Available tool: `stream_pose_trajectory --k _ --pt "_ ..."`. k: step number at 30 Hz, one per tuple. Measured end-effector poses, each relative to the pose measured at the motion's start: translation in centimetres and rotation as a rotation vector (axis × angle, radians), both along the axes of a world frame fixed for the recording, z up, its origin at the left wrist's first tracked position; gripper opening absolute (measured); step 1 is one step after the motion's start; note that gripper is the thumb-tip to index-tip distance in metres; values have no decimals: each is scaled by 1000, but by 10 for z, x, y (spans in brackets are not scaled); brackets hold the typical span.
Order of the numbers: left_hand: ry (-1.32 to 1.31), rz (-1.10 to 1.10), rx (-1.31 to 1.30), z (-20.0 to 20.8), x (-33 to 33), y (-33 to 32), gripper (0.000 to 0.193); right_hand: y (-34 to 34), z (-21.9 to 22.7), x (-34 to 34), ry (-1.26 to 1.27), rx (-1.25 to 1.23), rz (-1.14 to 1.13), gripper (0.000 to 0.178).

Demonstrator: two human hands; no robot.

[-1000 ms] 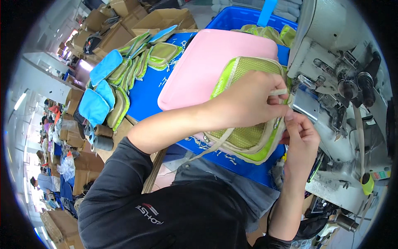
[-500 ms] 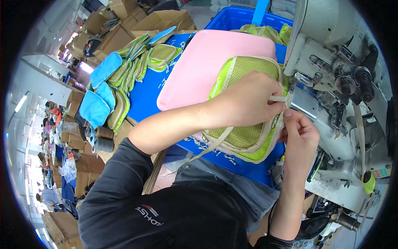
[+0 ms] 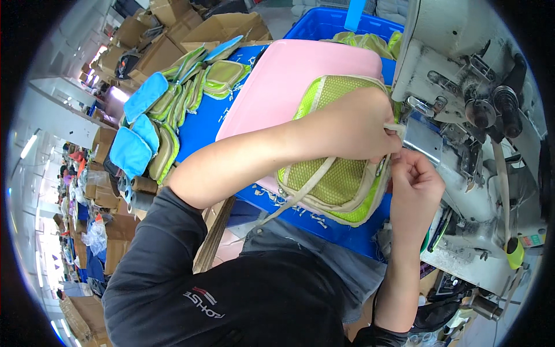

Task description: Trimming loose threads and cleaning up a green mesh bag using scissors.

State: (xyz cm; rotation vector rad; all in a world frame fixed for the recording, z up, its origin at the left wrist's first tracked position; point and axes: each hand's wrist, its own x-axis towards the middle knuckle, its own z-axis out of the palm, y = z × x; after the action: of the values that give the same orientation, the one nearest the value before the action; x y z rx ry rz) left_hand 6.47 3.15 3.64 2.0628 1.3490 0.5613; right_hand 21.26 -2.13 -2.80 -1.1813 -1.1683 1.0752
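A green mesh pouch piece (image 3: 335, 185) with beige trim lies on a pink board (image 3: 272, 87), its right edge at the sewing machine's metal plate (image 3: 422, 139). Across it, my left hand (image 3: 370, 124) is closed on beige binding tape (image 3: 309, 185), a short end of which shows by the fingers near the plate. The tape's long tail trails toward me over the mesh. My right hand (image 3: 417, 176) is closed in a pinch at the pouch's right edge, close to the left fingertips. The exact spot between its fingers is hidden.
Stacked green and blue pouch pieces (image 3: 147, 95) lie on the blue table (image 3: 199, 130) at the left, beside thread spools (image 3: 141, 199). A blue crate (image 3: 324, 23) with green pieces stands behind. The sewing machine (image 3: 462, 69) fills the right side. Cardboard boxes (image 3: 225, 29) stand farther back.
My left hand has shifted slightly up and to the right, its forearm now lying higher over the pouch. The right hand's fingers have curled in closer at the edge.
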Motion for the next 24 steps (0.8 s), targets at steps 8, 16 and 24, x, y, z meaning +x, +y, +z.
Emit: stream_pose_trajectory --k 8,16,24 --pt "17 44 -165 7 4 0 24 -1 2 -1 -51 54 -18 5" --pt "25 74 -283 12 6 2 25 -2 2 -1 -86 41 -14 7" --pt "-100 97 -371 15 1 0 24 -5 2 -2 -117 66 -10 14"
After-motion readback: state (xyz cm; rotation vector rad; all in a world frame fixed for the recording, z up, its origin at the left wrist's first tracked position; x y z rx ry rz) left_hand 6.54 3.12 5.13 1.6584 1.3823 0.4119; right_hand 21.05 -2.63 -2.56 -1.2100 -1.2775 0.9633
